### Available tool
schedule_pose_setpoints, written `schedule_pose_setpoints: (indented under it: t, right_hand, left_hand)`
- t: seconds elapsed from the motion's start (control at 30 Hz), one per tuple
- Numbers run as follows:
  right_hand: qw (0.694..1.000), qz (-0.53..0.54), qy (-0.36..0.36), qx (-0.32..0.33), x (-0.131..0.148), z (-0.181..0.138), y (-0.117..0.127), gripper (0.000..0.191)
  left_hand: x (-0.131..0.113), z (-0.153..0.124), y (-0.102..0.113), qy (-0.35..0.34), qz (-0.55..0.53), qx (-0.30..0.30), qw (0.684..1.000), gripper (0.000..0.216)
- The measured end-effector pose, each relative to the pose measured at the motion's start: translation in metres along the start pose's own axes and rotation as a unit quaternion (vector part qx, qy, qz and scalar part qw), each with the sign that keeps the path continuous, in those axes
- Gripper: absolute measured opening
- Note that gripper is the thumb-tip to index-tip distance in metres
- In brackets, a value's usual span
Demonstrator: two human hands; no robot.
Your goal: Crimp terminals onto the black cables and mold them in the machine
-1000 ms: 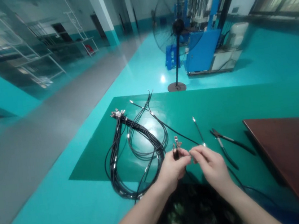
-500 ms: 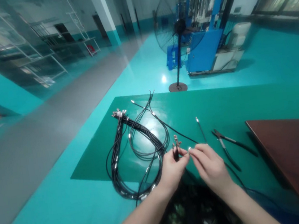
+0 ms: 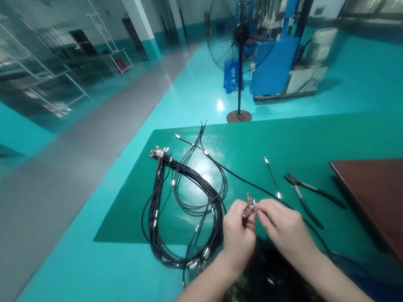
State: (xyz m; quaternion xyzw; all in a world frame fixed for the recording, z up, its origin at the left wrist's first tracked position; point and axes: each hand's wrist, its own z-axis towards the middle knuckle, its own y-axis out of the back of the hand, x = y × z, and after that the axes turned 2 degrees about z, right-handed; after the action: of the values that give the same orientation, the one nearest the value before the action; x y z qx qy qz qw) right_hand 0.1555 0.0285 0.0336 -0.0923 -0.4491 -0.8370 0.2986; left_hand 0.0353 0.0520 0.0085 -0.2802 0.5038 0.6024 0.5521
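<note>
My left hand (image 3: pixel 238 232) is closed around dark cable ends with copper-coloured metal terminals (image 3: pixel 249 199) sticking up past the fingers. Close against it, my right hand (image 3: pixel 281 219) pinches a small pale, shiny piece at the terminals; the fingertips hide most of it. A looped bundle of black cables (image 3: pixel 200 183) with silvery end fittings (image 3: pixel 159 152) lies left of my hands. Beyond my right hand is a thin cable with a silvery tip (image 3: pixel 266 160). Pliers (image 3: pixel 297 185) with dark handles rest to the right, jaws pointing away from me.
The green table mat (image 3: pixel 296 142) lies under everything. A brown board (image 3: pixel 394 196) stands at the right edge of the work area. Past the table are a pedestal fan (image 3: pixel 239 77), a blue machine (image 3: pixel 274 71) and a white-and-teal pillar (image 3: pixel 137 21).
My left hand has turned, tilting the copper-coloured terminals rightward and lower, closer to my right fingertips. The right hand stays nearly in place, still pinching. Cables and pliers lie as before.
</note>
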Motion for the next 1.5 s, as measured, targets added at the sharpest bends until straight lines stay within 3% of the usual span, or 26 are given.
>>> schedule_pose_setpoints:
  t: [0.13,0.27,0.37,0.47,0.5,0.57,0.63,0.67,0.7,0.77,0.83,1.0,1.07,1.17,1.3,1.5]
  right_hand:
    - [0.997,0.038,-0.072,0.003,-0.002,-0.001,-0.005,0.014]
    - [0.969,0.161,-0.187,0.000,-0.002,-0.002,-0.010,0.010]
    - [0.898,0.314,-0.308,0.008,-0.006,0.000,-0.009,0.014]
    - [0.823,0.420,-0.382,-0.024,-0.022,0.004,-0.003,0.022]
    - [0.822,0.409,-0.395,-0.037,-0.029,0.005,0.000,0.024]
    - [0.865,0.303,-0.397,-0.043,-0.041,0.006,0.004,0.026]
    - [0.912,0.196,-0.359,-0.011,-0.044,0.004,0.006,0.021]
    - [0.922,0.192,-0.336,0.024,-0.041,0.002,0.005,0.022]
    - [0.919,0.223,-0.316,0.075,-0.035,0.000,0.004,0.026]
    - [0.882,0.313,-0.295,0.192,-0.020,-0.005,0.002,0.027]
    - [0.849,0.351,-0.300,0.258,-0.004,-0.009,0.000,0.024]
    - [0.812,0.415,-0.340,0.229,0.010,-0.011,0.000,0.028]
    - [0.813,0.415,-0.335,0.234,0.010,-0.010,0.002,0.028]
    - [0.846,0.342,-0.301,0.277,0.010,-0.008,0.014,0.030]
    - [0.894,0.192,-0.223,0.337,0.008,-0.003,0.045,0.032]
    - [0.944,0.058,-0.138,0.294,-0.025,0.019,0.071,0.029]
  left_hand:
    - [0.000,-0.002,0.000,-0.006,-0.014,0.001,1.000,0.010]
    - [0.001,-0.001,0.001,0.066,-0.084,-0.002,0.994,0.010]
    - [0.003,0.001,0.001,0.154,-0.162,0.014,0.975,0.011]
    - [0.005,0.003,0.002,0.237,-0.209,0.014,0.949,0.015]
    - [0.006,0.005,0.002,0.260,-0.223,0.010,0.939,0.017]
    - [0.006,0.008,0.003,0.298,-0.261,0.010,0.918,0.022]
    - [0.006,0.013,0.006,0.321,-0.305,0.011,0.897,0.025]
    - [0.005,0.016,0.007,0.324,-0.326,0.012,0.888,0.026]
    - [0.004,0.019,0.008,0.323,-0.346,0.012,0.881,0.027]
    - [0.002,0.024,0.011,0.315,-0.376,0.009,0.871,0.026]
    - [-0.001,0.027,0.014,0.312,-0.391,0.009,0.866,0.025]
    - [-0.002,0.028,0.015,0.318,-0.403,0.026,0.858,0.024]
    - [-0.002,0.028,0.017,0.315,-0.418,0.025,0.852,0.024]
    - [-0.003,0.033,0.030,0.297,-0.442,-0.035,0.845,0.025]
    - [-0.008,0.048,0.065,0.260,-0.456,-0.129,0.842,0.024]
    - [-0.003,0.053,0.094,0.259,-0.478,-0.163,0.824,0.027]
